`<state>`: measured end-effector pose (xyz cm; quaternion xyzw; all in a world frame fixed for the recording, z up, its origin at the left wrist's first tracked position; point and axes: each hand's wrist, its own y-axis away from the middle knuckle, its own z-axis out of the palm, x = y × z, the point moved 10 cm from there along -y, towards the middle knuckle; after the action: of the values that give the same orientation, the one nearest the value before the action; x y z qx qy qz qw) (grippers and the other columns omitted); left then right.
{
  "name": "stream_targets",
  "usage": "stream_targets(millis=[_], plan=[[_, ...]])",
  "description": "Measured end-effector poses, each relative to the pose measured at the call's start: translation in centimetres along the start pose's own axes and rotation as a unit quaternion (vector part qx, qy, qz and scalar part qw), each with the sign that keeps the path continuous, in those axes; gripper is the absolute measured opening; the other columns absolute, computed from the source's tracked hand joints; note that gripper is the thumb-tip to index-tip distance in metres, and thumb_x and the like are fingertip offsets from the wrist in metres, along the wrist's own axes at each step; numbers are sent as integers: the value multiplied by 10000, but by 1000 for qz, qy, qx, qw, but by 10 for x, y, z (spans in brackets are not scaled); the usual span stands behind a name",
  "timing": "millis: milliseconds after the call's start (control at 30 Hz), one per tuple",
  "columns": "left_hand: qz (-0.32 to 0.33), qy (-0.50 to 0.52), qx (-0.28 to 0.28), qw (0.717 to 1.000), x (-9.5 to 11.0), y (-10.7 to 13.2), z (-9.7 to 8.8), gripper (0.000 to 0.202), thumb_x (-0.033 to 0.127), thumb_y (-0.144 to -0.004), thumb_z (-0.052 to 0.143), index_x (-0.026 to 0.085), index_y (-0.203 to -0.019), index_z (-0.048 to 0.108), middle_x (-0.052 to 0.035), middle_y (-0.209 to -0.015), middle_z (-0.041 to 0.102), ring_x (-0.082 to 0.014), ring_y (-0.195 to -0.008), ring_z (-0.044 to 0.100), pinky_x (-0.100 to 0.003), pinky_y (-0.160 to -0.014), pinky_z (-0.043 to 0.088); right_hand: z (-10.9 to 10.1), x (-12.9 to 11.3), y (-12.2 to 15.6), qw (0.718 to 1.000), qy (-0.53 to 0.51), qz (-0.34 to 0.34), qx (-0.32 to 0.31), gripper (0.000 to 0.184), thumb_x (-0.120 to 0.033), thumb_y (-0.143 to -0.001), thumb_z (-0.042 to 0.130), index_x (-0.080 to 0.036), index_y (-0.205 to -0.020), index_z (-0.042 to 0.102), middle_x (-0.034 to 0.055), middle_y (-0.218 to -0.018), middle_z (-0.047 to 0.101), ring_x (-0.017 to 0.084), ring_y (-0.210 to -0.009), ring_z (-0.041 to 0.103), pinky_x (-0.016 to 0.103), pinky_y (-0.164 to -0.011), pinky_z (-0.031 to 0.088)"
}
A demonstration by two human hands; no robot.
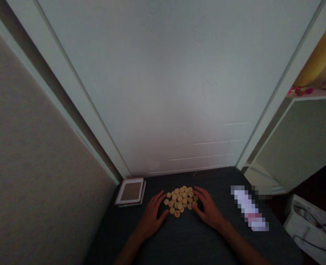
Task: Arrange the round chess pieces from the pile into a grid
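View from above of a person's two bare hands resting on a dark cloth-covered surface point(185, 243) that ends at a pale closed door point(165, 92). Between the hands, near the far edge of the surface, lies a loose heap of small round pale wooden discs point(181, 199). One disc point(177, 213) at the near edge shows a red mark. The left hand point(151, 216) lies flat and open on the left of the heap, fingers spread, its fingertips just beside the leftmost discs. The right hand point(209, 211) lies open on the right, fingertips touching the heap. Neither hand grips anything. The hands seem to be cupping the discs and herding them together from both sides. Any further gathering would call for a low, even inward sweep, since the discs are small, loosely piled and could slide or scatter. To the far left of the heap sits a flat square white-framed board point(131, 191). To the right lies a blurred whitish object point(248, 208), and crumpled white fabric point(309, 228) sits lower, off the right edge.
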<state>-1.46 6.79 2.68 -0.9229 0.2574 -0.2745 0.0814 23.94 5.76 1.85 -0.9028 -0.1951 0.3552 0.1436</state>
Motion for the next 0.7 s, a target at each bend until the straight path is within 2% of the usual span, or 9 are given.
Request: stream_targets(millis=[67, 133, 267, 333, 433, 567, 700], plan=[[-14, 6, 20, 1000, -6, 9, -3, 473, 380, -974, 567, 296, -1428, 466, -74, -1500, 493, -282, -1370, 478, -527, -1128, 429, -7, 3, 19, 1000, -4, 15, 26, 425, -388, -951, 576, -246, -1350, 552, 132, -1448, 488, 316, -1341, 467, 526, -1114, 422], [-22, 15, 44, 999, -6, 13, -5, 405, 352, -974, 565, 293, -1372, 515, -72, -1419, 562, -275, -1312, 532, -519, -1100, 460, -11, 5, 34, 999, -10, 25, 43, 352, -356, -961, 556, -247, -1294, 577, 133, -1401, 523, 315, -1304, 501, 532, -1088, 450], [-13, 29, 64, 997, 11, 12, -3, 348, 336, -959, 582, 290, -1304, 566, -74, -1323, 616, -281, -1247, 573, -517, -1065, 487, -17, 6, 45, 997, -21, 44, 66, 273, -330, -959, 549, -238, -1213, 593, 145, -1329, 564, 322, -1233, 551, 546, -1036, 492], [4, 29, 49, 998, 27, 8, 3, 411, 363, -916, 647, 302, -1314, 566, -75, -1353, 596, -303, -1271, 548, -531, -1070, 477, -17, 5, 43, 996, -20, 53, 71, 263, -337, -952, 558, -237, -1193, 595, 146, -1310, 570, 328, -1220, 557, 553, -1026, 497], [20, 24, 23, 999, 44, 3, 14, 641, 387, -804, 775, 310, -1384, 513, -81, -1466, 505, -344, -1355, 459, -567, -1108, 425, -11, 1, 37, 997, -9, 60, 57, 308, -355, -930, 592, -243, -1216, 584, 138, -1311, 560, 330, -1238, 539, 544, -1041, 487], [5, 26, 29, 999, 41, -3, 19, 768, 371, -741, 832, 311, -1413, 465, -81, -1515, 445, -354, -1390, 419, -585, -1124, 397, -4, -3, 31, 997, 3, 64, 39, 402, -373, -894, 650, -250, -1266, 561, 129, -1267, 578, 337, -1213, 546, 530, -1037, 485], [0, 23, 37, 999, 34, -7, 16, 741, 367, -739, 836, 321, -1389, 483, -69, -1482, 473, -343, -1365, 448, -571, -1110, 416, 3, -12, 31, 998, -4, 68, 15, 276, -344, -907, 636, -251, -1165, 599, 105, -1125, 628, 311, -1077, 602, 491, -948, 525]])
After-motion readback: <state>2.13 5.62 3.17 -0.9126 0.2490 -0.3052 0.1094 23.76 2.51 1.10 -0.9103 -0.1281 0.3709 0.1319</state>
